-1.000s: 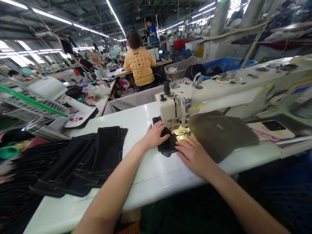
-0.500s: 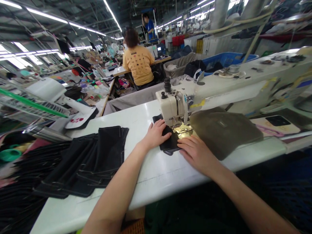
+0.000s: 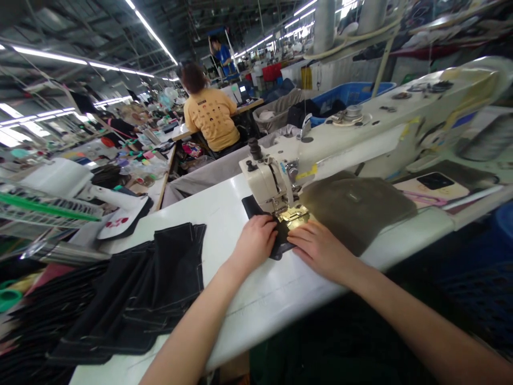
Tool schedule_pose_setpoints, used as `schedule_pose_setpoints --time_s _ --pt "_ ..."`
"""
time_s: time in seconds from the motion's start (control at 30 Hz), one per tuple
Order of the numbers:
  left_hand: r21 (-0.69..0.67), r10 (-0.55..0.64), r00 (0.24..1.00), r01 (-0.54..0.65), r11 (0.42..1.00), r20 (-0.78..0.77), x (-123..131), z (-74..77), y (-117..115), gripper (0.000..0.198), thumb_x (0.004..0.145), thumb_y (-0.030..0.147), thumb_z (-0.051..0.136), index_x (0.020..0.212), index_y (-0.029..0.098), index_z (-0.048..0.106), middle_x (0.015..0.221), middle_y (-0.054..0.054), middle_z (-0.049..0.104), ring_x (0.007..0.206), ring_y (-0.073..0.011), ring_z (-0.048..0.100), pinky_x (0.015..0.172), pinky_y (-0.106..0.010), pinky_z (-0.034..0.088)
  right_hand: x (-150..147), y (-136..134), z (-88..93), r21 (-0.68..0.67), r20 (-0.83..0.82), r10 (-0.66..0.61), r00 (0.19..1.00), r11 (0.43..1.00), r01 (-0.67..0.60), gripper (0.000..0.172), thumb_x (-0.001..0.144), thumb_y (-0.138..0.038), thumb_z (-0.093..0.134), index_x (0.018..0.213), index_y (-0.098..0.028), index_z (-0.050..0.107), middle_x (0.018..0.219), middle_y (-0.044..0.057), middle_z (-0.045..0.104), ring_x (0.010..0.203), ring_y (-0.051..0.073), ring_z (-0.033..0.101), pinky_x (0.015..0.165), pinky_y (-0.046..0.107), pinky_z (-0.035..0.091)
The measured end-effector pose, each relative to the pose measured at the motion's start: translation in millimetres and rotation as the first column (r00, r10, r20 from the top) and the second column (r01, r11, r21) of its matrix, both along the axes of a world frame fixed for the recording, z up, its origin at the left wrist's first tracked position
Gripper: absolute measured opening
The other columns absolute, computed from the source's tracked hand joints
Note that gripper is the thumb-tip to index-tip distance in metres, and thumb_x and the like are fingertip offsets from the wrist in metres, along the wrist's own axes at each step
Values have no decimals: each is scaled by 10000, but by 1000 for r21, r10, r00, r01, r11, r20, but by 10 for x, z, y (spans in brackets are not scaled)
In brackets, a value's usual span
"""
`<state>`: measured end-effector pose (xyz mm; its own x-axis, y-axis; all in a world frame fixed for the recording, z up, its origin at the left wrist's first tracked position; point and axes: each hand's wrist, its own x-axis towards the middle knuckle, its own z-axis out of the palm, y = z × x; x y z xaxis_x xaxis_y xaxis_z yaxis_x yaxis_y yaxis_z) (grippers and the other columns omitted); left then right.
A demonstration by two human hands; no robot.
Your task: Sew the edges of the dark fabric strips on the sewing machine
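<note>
A black fabric piece (image 3: 282, 241) lies under the needle area of a cream sewing machine (image 3: 262, 182), by the lit metal plate (image 3: 295, 215). My left hand (image 3: 255, 235) rests on the left part of the piece, palm down, fingers slightly bent and close together. From the right, my right hand (image 3: 318, 247) lies with its fingers stretched toward the piece's near right edge, fingertips touching it beside the plate. Both thumbs are partly hidden. To the left, a fanned stack of black stitched fabric pieces (image 3: 176, 267) lies on the white tabletop (image 3: 224, 206).
An olive fabric sheet (image 3: 356, 206) lies right of the needle. Farther right are a phone (image 3: 436, 182) and pink scissors (image 3: 425, 199). A white lamp-like stand (image 3: 120, 200) is at left. A person in a yellow shirt (image 3: 212, 117) sits ahead; a blue basket (image 3: 356, 95) stands behind the machine.
The view has shifted, so the scene sits farther left. My left hand's fingers are closer together and nearer my right hand. My right hand stays beside the plate.
</note>
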<state>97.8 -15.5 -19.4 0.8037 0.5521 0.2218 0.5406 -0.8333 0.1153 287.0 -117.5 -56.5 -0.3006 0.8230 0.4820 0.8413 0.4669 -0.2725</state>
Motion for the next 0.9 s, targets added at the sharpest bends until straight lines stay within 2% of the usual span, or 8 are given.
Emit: schedule_pose_setpoints --time_s 0.1,0.2,0.53,0.77,0.9 --pt "-33 -208 977 210 977 56 -92 -49 -203 242 976 217 505 1127 140 678 1185 -123 669 1115 -245 625 988 -419 550 7 -25 4 -6 22 -7 1000 1000 7 248 948 -187 587 1182 -167 666 1171 90 698 1099 255 593 1026 490 428" --pt "-10 -266 962 267 964 59 -168 -87 -270 314 990 227 487 1247 110 625 1289 -146 633 1251 -265 561 1067 -449 512 13 -24 10 -13 37 -7 999 1000 7 256 951 -181 582 1196 -157 654 1187 86 693 1106 251 587 1029 478 418" --pt "-20 -255 965 257 966 57 -142 -35 -101 298 993 263 496 1195 123 664 1245 -149 646 1211 -258 596 1043 -429 534 -10 122 2 -14 51 -27 998 1000 28 248 943 -212 608 1181 -163 655 1167 90 688 1101 262 575 1016 478 405" --pt "-29 -222 972 225 974 76 -136 -59 126 311 974 233 498 1233 137 642 1274 -144 627 1197 -258 595 1043 -437 524 -16 147 -9 -21 19 -43 999 999 44 254 946 -230 602 1189 -183 659 1183 101 680 1118 277 560 997 487 416" --pt "-29 -189 979 191 981 72 -116 -38 234 309 965 231 509 1235 160 643 1218 -126 647 1137 -244 614 1006 -423 537 -7 133 -28 -26 -17 -39 999 999 39 269 950 -236 597 1208 -190 656 1183 100 683 1114 270 561 1012 485 412"
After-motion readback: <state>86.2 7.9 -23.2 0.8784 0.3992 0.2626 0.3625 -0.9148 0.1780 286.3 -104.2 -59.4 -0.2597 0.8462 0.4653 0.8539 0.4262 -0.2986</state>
